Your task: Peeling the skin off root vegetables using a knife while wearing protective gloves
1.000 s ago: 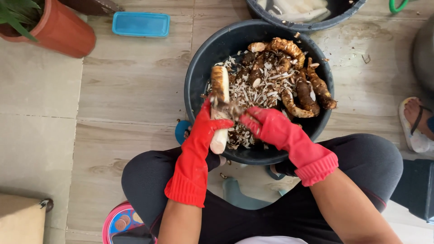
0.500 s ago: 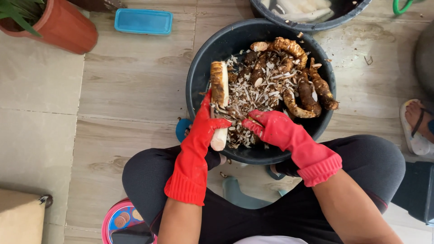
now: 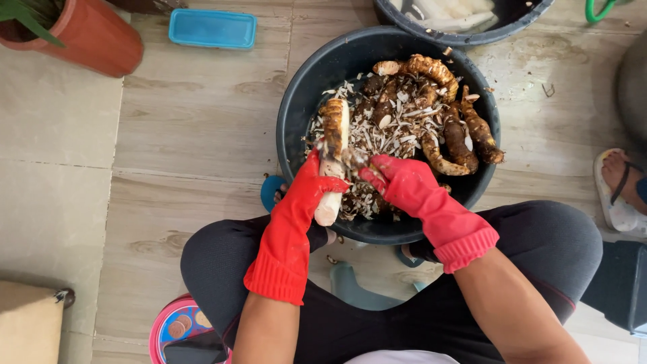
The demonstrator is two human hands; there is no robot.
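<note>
The long root stands nearly upright over the near-left part of the black tub — brown and rough along its far end, pale and smooth where the skin is off near me. My left hand, in a red rubber glove, has its fingers clamped around the root's peeled middle. My right hand, gloved the same, sits just beside it with its fingers curled shut; whether they grip a blade I cannot tell. Inside the tub lie knobbly brown unpeeled roots on the right and far side, over a bed of pale, flaky peelings. The tub rests on the tiled floor between my knees. Further left stands a terracotta pot, a blue plastic lid near it. A second dark basin sits beyond the tub, and a sandalled foot at the right.
</note>
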